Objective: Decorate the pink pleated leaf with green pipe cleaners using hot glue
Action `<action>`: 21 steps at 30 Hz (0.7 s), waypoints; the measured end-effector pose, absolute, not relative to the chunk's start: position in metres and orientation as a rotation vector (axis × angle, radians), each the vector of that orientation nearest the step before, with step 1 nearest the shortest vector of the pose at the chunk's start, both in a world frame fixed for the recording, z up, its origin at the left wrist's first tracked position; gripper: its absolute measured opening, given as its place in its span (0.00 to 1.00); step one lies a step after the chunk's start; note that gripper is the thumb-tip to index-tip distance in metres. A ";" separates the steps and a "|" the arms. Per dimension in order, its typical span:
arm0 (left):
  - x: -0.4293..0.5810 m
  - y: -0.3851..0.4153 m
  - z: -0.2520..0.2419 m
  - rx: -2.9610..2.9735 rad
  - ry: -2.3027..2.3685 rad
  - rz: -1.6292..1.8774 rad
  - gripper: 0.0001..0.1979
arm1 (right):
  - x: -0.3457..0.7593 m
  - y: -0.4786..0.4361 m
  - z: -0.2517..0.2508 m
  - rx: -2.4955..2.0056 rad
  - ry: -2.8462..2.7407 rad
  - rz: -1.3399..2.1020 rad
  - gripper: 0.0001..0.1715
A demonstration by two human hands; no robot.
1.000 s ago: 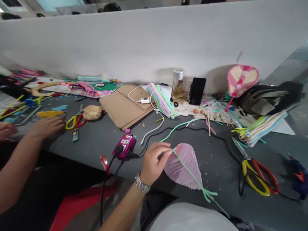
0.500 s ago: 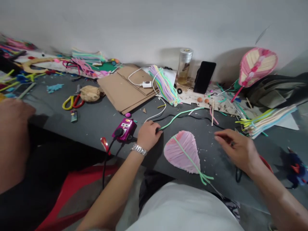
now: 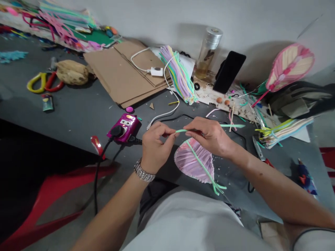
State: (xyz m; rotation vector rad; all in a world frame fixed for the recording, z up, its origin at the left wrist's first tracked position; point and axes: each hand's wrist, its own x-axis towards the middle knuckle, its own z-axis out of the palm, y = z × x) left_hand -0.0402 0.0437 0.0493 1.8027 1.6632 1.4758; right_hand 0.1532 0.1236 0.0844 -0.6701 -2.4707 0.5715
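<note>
Both hands have come together above the tabletop (image 3: 78, 115): the left hand (image 3: 157, 146) and right hand (image 3: 209, 134) (2 firm pinches) grip a mint-green pipe cleaner (image 3: 180, 131), holding it raised clear of the pink pleated leaf (image 3: 202, 157) lying near the tabletop's front edge.

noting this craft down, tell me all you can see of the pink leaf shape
The pink leaf shape is a ribbed pink-lilac piece with a scalloped edge, narrowing toward the person. A mint pipe cleaner runs along it, forking past the narrow end. It lies flat on the grey table under the left hand and right hand.
</note>
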 end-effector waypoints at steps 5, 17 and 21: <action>-0.033 0.044 0.032 1.812 1.589 1.380 0.06 | 0.161 0.124 0.083 -0.666 -2.621 0.605 0.11; -0.037 0.040 0.017 1.911 1.730 1.184 0.06 | 0.192 0.156 0.057 -0.859 -2.775 0.719 0.11; -0.033 0.038 0.012 2.003 1.738 1.096 0.05 | 0.191 0.156 0.050 -0.829 -2.781 0.746 0.11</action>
